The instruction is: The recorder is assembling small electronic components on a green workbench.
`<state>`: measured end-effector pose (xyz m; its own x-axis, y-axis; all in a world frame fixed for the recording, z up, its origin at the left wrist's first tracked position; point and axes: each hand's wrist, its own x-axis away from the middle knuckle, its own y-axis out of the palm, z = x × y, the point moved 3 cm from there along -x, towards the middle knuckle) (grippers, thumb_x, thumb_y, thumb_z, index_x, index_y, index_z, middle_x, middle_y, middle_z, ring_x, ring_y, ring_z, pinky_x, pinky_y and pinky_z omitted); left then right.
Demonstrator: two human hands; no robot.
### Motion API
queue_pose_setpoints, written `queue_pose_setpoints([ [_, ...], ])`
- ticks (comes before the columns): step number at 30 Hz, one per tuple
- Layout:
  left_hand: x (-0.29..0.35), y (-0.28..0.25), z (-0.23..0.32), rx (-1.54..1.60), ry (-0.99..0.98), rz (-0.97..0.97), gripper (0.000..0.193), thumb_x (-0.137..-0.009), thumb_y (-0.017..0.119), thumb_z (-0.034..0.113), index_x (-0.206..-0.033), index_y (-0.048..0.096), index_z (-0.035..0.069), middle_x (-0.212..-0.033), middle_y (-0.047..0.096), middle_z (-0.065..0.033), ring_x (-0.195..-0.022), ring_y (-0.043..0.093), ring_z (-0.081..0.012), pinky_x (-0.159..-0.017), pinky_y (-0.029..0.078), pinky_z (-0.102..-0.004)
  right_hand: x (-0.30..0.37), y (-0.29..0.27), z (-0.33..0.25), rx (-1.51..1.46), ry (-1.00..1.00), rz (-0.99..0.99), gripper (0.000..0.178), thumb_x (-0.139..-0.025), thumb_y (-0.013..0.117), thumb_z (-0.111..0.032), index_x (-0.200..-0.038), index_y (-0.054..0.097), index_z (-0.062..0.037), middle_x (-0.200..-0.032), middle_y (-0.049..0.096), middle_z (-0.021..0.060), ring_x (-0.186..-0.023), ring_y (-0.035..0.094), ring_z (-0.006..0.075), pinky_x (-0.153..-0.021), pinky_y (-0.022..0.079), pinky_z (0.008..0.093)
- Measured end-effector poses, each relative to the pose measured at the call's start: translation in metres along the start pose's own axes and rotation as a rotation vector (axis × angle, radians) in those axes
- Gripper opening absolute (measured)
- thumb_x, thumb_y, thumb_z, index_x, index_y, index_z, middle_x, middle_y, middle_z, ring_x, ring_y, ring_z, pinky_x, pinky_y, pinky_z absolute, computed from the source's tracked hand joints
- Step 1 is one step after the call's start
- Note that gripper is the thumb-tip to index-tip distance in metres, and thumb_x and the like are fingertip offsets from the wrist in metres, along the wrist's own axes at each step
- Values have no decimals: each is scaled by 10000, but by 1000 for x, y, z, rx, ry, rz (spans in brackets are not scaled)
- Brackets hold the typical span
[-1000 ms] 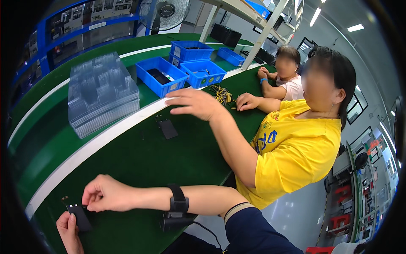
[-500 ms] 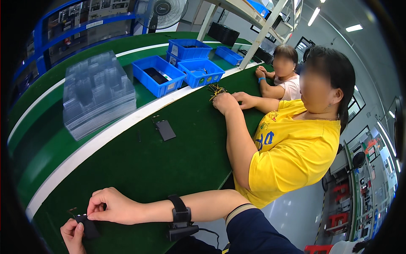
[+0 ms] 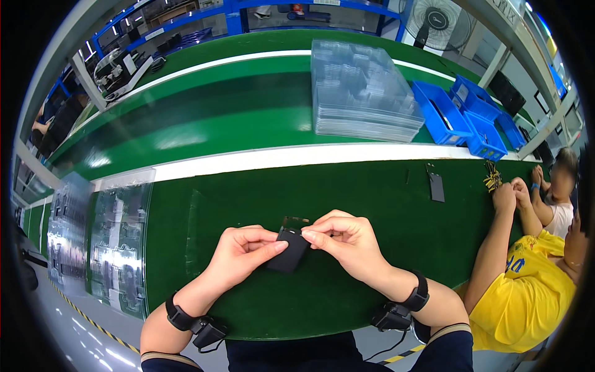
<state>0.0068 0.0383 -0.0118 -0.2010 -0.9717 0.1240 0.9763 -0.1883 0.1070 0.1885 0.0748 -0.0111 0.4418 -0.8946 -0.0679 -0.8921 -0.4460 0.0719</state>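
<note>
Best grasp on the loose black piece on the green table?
I'd pinch the loose black piece by its long edges, from above on the near side: its rectangular body lies flat, and the thin strip at its far end looks delicate.

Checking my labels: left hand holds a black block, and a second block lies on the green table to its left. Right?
Wrong side: the second block lies to the right, as the head view shows. The left hand does hold a black block, and the second is on the green table.

Bright indoor light, glare on clear trays (image 3: 118,263), bent fisheye edges, black corners
</note>
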Motion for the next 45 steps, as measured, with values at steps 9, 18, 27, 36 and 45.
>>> queue_pose_setpoints([
  [9, 2, -3, -3, -29, 11, -11, 134, -818, 628, 63, -905, 630, -38, -826, 647, -67, -761, 615, -87, -662, 493, -186, 0, 3, 2, -37, 62, -8, 91, -810, 630, -56, -858, 656, 16, -839, 587, 68, -709, 583, 109, -657, 490, 209],
  [18, 2, -2, -3, 2, 11, -17, 123, -814, 630, 58, -890, 628, -39, -820, 643, -64, -762, 615, -86, -661, 496, -186, 0, 3, 3, -25, 90, -22, 100, -808, 635, -63, -866, 658, 15, -835, 591, 70, -706, 579, 102, -652, 488, 209],
  [27, 2, 0, 0, -63, 69, -23, 108, -806, 638, 48, -869, 633, -40, -783, 630, -38, -746, 608, -77, -651, 494, -184, 0, 5, 6, -47, 142, -57, 152, -819, 639, -128, -841, 645, 22, -783, 582, 38, -651, 557, 69, -614, 479, 201],
  [36, 3, -2, 0, -44, -7, -28, 75, -805, 629, 20, -854, 642, -35, -764, 583, -11, -736, 586, -71, -666, 478, -191, 0, 6, 8, -146, 278, -146, 105, -841, 610, -130, -840, 610, -25, -843, 621, 26, -757, 582, 64, -674, 511, 225],
  [45, 3, -1, -2, -105, 53, -88, 126, -810, 636, 57, -898, 630, -33, -792, 644, -52, -740, 606, -67, -652, 489, -178, -3, 7, 7, -48, 202, -175, 101, -847, 601, -126, -832, 605, -26, -821, 612, 19, -754, 568, 66, -695, 494, 216],
])
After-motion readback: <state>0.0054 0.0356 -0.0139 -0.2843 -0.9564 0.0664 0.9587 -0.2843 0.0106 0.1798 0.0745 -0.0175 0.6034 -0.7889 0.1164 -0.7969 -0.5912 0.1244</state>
